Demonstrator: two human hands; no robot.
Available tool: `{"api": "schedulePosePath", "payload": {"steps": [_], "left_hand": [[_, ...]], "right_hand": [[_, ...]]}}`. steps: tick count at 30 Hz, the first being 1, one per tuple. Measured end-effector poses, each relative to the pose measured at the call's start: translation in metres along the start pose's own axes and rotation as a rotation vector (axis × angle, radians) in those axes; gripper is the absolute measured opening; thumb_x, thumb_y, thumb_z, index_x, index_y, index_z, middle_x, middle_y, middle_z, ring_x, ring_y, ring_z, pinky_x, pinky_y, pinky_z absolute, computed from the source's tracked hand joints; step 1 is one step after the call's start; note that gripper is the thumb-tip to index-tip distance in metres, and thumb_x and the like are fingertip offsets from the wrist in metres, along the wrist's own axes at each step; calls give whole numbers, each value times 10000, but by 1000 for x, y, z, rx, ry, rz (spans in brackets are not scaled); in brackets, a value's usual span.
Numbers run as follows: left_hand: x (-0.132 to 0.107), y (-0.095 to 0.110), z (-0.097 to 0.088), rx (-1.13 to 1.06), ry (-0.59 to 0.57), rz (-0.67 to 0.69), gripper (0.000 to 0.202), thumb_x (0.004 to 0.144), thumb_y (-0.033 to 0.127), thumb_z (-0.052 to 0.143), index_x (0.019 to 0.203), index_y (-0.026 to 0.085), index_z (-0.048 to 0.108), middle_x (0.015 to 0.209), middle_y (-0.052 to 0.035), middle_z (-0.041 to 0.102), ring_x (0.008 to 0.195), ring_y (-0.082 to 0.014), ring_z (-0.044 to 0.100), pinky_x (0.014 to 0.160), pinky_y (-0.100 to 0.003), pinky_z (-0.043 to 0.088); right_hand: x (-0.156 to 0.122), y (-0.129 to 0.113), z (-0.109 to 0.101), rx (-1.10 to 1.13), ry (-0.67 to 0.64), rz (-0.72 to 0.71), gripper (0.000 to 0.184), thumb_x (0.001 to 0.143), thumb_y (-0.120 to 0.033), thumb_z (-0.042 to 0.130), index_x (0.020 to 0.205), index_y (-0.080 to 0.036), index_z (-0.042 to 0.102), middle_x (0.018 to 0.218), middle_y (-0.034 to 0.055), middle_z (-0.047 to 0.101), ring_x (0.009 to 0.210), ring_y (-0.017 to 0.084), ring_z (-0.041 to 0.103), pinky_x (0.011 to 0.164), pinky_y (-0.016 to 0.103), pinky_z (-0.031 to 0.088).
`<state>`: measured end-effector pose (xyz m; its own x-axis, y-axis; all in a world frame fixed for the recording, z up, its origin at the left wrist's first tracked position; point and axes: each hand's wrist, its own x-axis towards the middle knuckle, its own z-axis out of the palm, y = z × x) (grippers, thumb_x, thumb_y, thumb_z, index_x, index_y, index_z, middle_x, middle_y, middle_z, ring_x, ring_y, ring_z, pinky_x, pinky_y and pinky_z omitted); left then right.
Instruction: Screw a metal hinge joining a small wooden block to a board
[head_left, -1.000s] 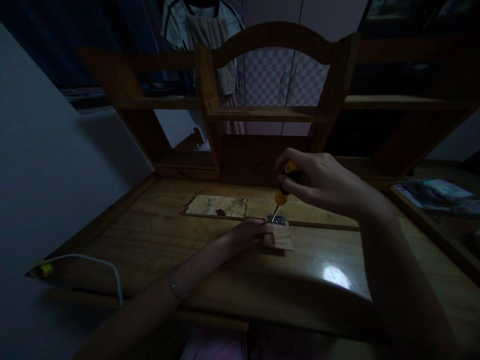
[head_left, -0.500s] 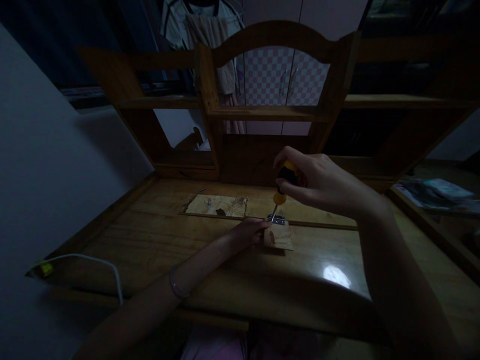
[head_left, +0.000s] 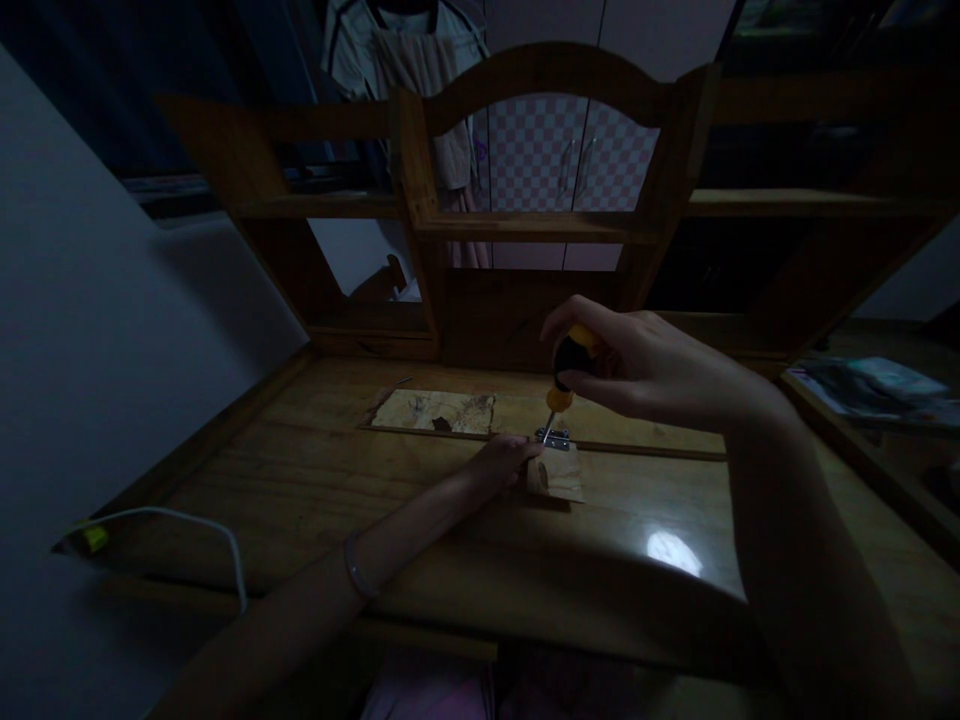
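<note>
A yellow-and-black screwdriver [head_left: 576,355] is gripped from above in my right hand [head_left: 630,360], its shaft slanting down to the left. The tip meets the near left part of a small metal hinge [head_left: 555,438]. The hinge lies on the far edge of a small piece of wood [head_left: 559,475], which is tilted over the desk. My left hand [head_left: 506,462] pinches the left side of that piece, fingertips close beside the screwdriver tip; its lower fingers are hidden. Left of the hinge, a long strip with a torn, stained surface [head_left: 420,411] shows in the desktop.
The wooden desk [head_left: 300,480] spreads under both hands. Behind it rises a wooden shelf frame [head_left: 525,228]. A white cable [head_left: 180,517] and a yellow object [head_left: 91,538] are at the left. Papers or bags [head_left: 870,388] lie at the right, and clothes [head_left: 420,80] hang behind.
My right hand has turned slightly about the screwdriver handle, and its wrist has shifted a little to the right. My left hand and the wood piece stay almost still.
</note>
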<state>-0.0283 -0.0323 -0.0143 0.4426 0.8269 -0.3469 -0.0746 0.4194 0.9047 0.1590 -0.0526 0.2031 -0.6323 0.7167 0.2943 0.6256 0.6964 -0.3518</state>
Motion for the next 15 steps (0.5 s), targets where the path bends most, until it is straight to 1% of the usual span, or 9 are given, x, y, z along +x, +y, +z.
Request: {"api": "schedulePosePath", "payload": {"steps": [2, 4, 7, 12, 15], "left_hand": [[-5, 6, 4, -29, 19, -13, 210, 781, 353, 701, 791, 144, 684, 820, -52, 695, 757, -172, 659, 711, -252, 500], [-9, 11, 8, -42, 17, -20, 195, 780, 335, 698, 754, 144, 672, 786, -46, 685, 717, -163, 645, 691, -247, 493], [-13, 14, 11, -53, 7, -20, 196, 790, 335, 687, 769, 140, 679, 777, -46, 687, 692, -158, 639, 679, -248, 486], [-15, 15, 13, -64, 11, -9, 240, 780, 339, 686, 857, 113, 708, 849, -67, 712, 766, -178, 664, 760, -274, 503], [-15, 15, 13, -64, 17, -8, 255, 759, 348, 703, 851, 110, 705, 853, -70, 712, 789, -193, 669, 768, -284, 503]], "right_hand": [[1, 0, 1, 13, 17, -2, 336, 865, -260, 622, 1193, -236, 558, 858, -15, 642, 691, 135, 567, 622, 261, 397], [2, 1, 3, 24, 35, -1, 315, 873, -284, 625, 1178, -234, 564, 886, -8, 655, 702, 137, 579, 626, 261, 407], [2, 2, 1, 31, 38, 9, 338, 869, -301, 633, 1192, -236, 558, 912, -4, 664, 690, 137, 583, 609, 262, 410], [-1, 2, -6, 50, -31, 2, 433, 833, -248, 648, 1255, -237, 553, 972, 9, 666, 739, 151, 599, 622, 265, 423], [-1, 3, -4, 45, -30, 4, 378, 856, -276, 635, 1223, -229, 559, 891, -3, 659, 702, 145, 588, 595, 260, 407]]}}
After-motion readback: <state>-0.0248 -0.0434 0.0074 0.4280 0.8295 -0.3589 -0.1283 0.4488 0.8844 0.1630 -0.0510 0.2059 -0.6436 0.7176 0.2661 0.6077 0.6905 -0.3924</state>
